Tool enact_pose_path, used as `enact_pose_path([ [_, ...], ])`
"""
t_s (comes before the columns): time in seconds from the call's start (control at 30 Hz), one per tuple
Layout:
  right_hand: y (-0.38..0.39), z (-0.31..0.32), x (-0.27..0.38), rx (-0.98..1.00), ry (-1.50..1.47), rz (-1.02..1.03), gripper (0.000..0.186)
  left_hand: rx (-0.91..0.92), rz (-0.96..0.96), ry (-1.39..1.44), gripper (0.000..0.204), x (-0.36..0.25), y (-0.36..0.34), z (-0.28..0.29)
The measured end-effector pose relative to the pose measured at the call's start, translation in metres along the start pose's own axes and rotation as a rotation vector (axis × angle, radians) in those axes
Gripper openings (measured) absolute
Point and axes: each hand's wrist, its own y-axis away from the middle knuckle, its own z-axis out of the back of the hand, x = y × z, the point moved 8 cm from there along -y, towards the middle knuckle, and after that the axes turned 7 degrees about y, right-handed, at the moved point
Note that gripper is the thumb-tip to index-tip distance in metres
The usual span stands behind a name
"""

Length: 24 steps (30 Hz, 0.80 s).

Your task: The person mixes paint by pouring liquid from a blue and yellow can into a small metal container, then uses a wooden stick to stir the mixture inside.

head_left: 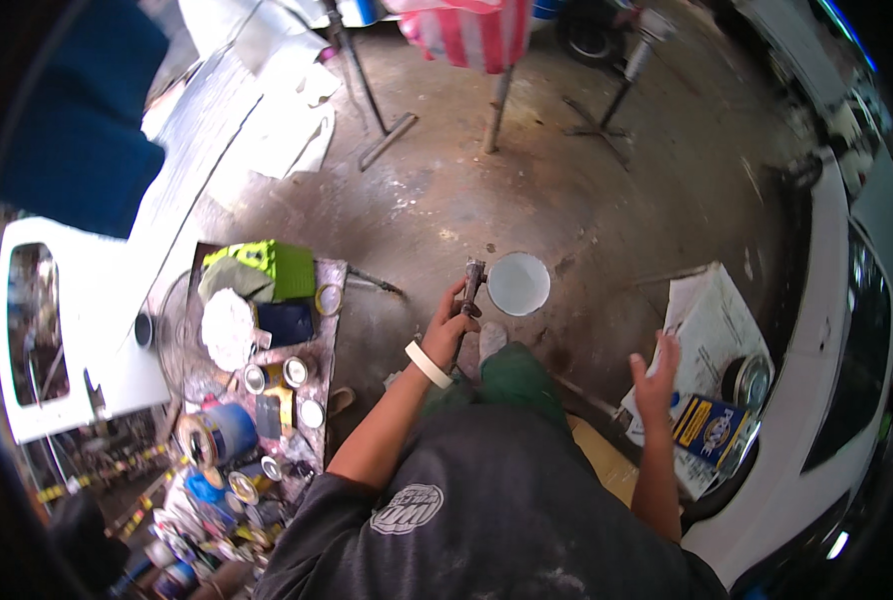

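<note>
My left hand (450,322) is wrapped round a dark paint spray gun (474,285), held out in front of my body. At the gun's right side is a round white cup (519,283), seen from above; it looks attached to the gun. A pale roll of tape (428,364) circles my left wrist. My right hand (655,375) is held out at the right with its fingers apart and nothing in it. Nearest to it are a blue and yellow rectangular can (711,430) and a round tin (747,382), both on a paper-covered surface (715,300).
At left, a cluttered table (333,330) bears a green box (289,270), a blue paint can (229,434) and several tins. A white vehicle (817,370) stands along the right. Ahead, metal stands (385,140) and a post (498,110) rise from the concrete floor.
</note>
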Motion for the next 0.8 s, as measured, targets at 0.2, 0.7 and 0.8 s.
enact_pose_path([
  [0.2,-0.021,-0.102,0.064,0.347,-0.127,0.25,0.061,-0.09,-0.048,0.165,0.073,0.0,0.051,0.026],
  [0.7,-0.099,-0.283,0.062,0.939,0.071,0.569,0.048,-0.717,-0.314,0.201,0.077,0.036,0.201,0.069],
  [0.8,-0.105,-0.309,0.068,0.985,0.229,0.766,0.046,-0.916,-0.533,0.355,0.076,0.047,0.24,0.082],
])
